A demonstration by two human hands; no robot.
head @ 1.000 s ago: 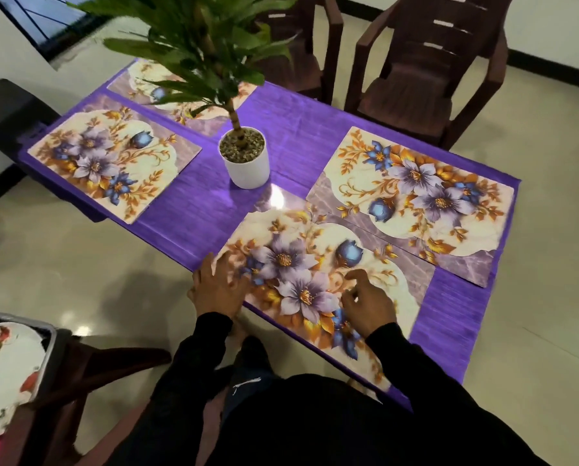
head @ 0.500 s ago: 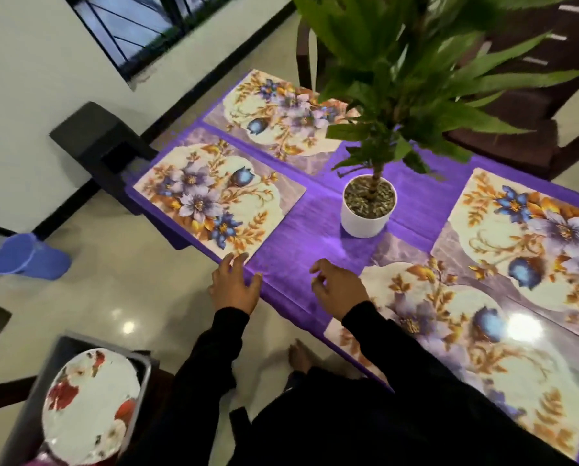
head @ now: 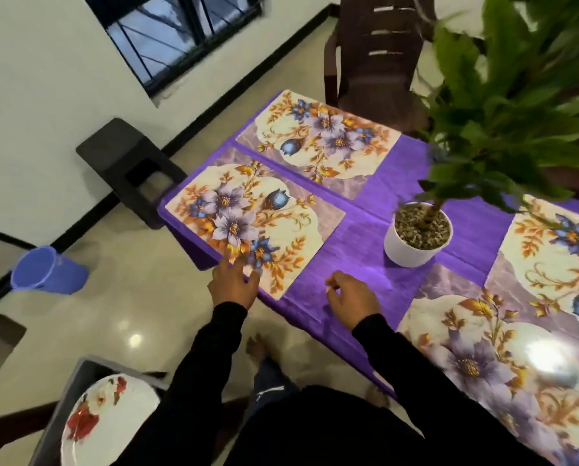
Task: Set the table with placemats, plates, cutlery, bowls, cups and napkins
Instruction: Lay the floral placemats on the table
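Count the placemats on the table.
4: one under the left hand at, one behind it, one near right, one far right, partly cut off.

Dim indoor light; glare spot on nearest placemat (head: 547, 361); motion blur, wide-angle edge distortion.

Four placemats (head: 254, 227) lie on the table (head: 358, 250) around a central potted plant (head: 417, 233).

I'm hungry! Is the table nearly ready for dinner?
Not yet. Done: four flowery placemats lie on the purple cloth. In hand: the left hand touches the near-left mat's edge; the right hand holds nothing. Left: plates wait in a bin by the table; no cutlery, bowls, cups or napkins are laid.
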